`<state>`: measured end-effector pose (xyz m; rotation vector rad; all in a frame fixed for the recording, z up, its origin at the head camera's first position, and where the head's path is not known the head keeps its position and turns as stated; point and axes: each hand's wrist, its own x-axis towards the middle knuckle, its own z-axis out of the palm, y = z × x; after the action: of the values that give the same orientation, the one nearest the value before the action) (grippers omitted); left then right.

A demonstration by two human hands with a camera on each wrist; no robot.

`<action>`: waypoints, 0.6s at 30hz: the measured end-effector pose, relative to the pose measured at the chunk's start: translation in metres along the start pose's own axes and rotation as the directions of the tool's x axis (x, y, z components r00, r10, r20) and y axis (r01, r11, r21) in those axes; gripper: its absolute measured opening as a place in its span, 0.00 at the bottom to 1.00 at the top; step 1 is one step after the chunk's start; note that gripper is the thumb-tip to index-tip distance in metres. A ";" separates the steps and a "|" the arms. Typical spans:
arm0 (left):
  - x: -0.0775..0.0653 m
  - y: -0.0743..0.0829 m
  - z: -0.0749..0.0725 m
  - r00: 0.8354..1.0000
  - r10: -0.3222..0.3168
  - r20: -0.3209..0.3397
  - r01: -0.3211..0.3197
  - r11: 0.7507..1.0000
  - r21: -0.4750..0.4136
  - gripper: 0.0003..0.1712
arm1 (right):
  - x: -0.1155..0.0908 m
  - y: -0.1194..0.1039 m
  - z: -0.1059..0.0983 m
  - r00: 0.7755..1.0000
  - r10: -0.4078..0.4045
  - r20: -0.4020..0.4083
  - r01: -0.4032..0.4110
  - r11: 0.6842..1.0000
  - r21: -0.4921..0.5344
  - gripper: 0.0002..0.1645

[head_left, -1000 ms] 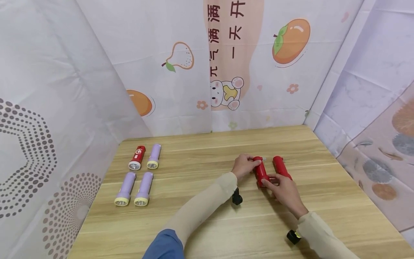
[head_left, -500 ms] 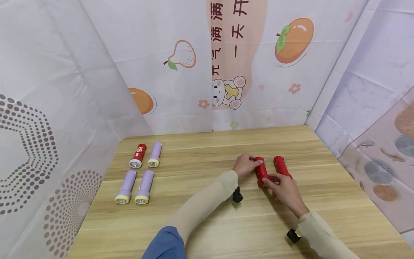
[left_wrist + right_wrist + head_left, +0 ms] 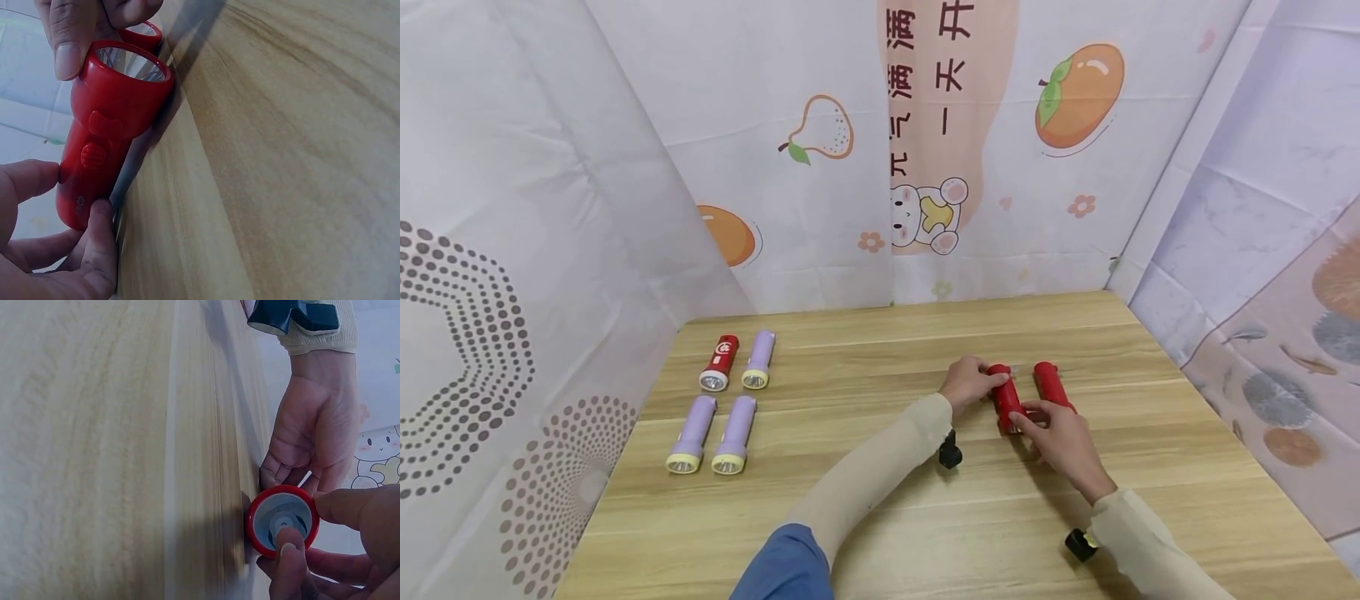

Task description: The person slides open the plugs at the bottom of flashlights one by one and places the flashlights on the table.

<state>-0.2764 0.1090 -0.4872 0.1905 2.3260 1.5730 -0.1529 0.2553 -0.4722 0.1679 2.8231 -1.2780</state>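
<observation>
A red flashlight [image 3: 1004, 396] lies on the table at the right, lens end toward me. My left hand [image 3: 968, 383] pinches its tail end between thumb and fingers. At the lens end, my right hand [image 3: 1060, 437] grips the head, with a fingertip overlapping the lens in the right wrist view. The left wrist view shows the flashlight's ribbed switch [image 3: 94, 155] on the upper side of the body. Just to the right lies a second red flashlight [image 3: 1049, 382], its lens end partly hidden behind my right hand.
At the table's left are several more flashlights: a red one with a white head [image 3: 720, 362] beside a purple one [image 3: 760, 358], and in front of them two purple ones with yellow heads, the left [image 3: 694, 433] and the right [image 3: 736, 433]. Printed curtains [image 3: 820, 275] border the wooden table [image 3: 880, 467].
</observation>
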 end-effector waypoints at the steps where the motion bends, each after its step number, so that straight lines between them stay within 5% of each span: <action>1: 0.000 0.000 0.000 1.000 -0.002 0.000 0.002 1.000 -0.002 0.12 | 0.000 0.000 0.000 1.000 -0.001 -0.002 0.001 1.000 -0.001 0.31; 18: -0.001 -0.002 0.000 1.000 0.008 0.019 -0.008 1.000 -0.010 0.15 | 0.000 -0.001 -0.003 0.999 -0.020 -0.050 0.019 1.000 -0.009 0.29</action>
<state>-0.2752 0.1083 -0.4889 0.2114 2.3053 1.5794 -0.1528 0.2569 -0.4701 0.1750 2.8785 -1.2829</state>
